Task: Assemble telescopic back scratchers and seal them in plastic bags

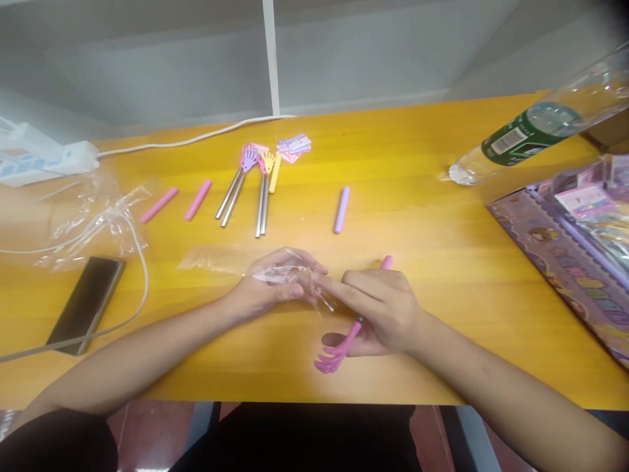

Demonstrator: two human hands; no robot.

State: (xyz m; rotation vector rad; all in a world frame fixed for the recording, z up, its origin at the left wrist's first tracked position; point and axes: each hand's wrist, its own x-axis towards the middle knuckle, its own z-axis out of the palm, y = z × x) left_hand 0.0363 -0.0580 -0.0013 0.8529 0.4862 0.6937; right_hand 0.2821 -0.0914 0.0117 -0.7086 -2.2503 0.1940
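Note:
My left hand (275,285) is closed on a clear plastic bag (216,257), whose long end trails to the left over the table. In my right hand (386,311) lies a pink back scratcher (339,351), its claw pointing down and left and its pink handle end showing above the knuckles. The right index finger reaches to the bag's edge at the left fingers. Beyond the hands lie several back scratcher rods with purple (249,157) and yellow claws (267,161), plus loose pink handles (198,200), a yellow handle (276,174) and a lilac handle (342,210).
Small printed cards (295,145) lie at the back. To the left are a phone (88,305), a white cable, crumpled clear bags (98,223) and a power strip (54,160). On the right stand a water bottle (531,134) and a purple printed box (565,262) holding packets.

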